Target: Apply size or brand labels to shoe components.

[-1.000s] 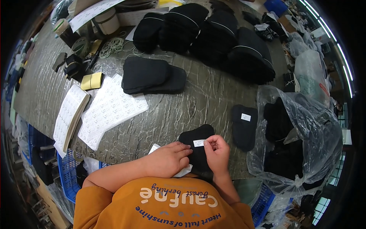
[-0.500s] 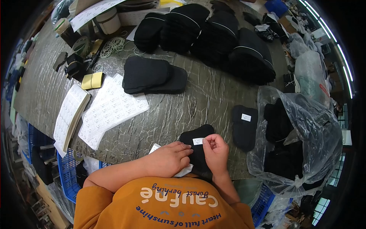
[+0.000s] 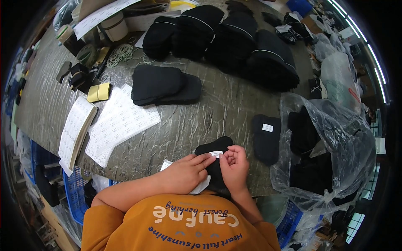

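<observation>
A flat black fabric piece (image 3: 215,172) with a rounded far end lies at the table's near edge, in front of my body. Across its upper part sits a small white label (image 3: 216,154). My left hand (image 3: 187,172) reaches over from the left, its fingertips pressing the label's left end. White paper (image 3: 166,165) sticks out on both sides of that hand, which seems to grip it; the hold itself is hidden. At the label's right end, my right hand (image 3: 235,167) pinches with thumb and forefinger, the other fingers curled. A similar labelled black piece (image 3: 266,146) lies to the right.
Printed sheets (image 3: 121,129) and a thick pad (image 3: 75,131) lie at left. Beyond are two stacked black pieces (image 3: 157,83) and several banded black bundles (image 3: 238,39). A clear plastic bag (image 3: 360,154) with black goods stands at right. Rubber bands (image 3: 120,55) lie far left.
My left fingertips have slid right onto the label, covering its left part. My right thumb stays at its right end. The whole view has shifted slightly.
</observation>
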Demonstrator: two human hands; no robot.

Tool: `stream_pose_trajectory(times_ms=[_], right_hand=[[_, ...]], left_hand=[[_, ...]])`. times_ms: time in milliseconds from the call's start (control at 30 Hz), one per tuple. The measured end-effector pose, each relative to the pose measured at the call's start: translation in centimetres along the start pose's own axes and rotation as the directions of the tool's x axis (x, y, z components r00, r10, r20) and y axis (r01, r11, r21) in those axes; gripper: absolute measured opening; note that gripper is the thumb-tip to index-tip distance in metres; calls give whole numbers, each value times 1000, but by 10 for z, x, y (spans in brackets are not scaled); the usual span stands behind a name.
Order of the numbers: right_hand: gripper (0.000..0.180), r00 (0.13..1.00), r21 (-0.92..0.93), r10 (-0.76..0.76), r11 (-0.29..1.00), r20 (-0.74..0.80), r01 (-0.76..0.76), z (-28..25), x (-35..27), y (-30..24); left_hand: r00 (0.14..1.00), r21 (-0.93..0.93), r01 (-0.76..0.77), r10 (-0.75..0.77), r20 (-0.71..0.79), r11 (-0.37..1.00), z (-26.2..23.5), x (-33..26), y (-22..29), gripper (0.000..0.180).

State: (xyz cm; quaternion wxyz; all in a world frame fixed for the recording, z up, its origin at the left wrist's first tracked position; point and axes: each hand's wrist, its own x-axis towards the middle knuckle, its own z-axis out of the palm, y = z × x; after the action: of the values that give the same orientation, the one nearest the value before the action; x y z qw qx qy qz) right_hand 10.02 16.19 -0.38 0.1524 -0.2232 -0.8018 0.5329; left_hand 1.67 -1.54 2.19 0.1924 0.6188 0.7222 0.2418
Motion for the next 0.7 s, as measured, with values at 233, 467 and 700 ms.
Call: stream_pose_trajectory(times_ms=[233, 467, 700], right_hand=[[26, 999, -9, 2, 1000, -42, -3, -1, 4, -1], [26, 997, -36, 69, 997, -21, -70, -3, 9, -1], [27, 993, -175, 84, 980, -79, -97, 0, 13, -3]], left_hand=[[1000, 31, 18, -18, 4, 999, -3, 1, 2, 24], [999, 73, 35, -36, 2, 997, 0, 3, 2, 23], [999, 95, 21, -16, -45, 995, 3, 8, 0, 22]])
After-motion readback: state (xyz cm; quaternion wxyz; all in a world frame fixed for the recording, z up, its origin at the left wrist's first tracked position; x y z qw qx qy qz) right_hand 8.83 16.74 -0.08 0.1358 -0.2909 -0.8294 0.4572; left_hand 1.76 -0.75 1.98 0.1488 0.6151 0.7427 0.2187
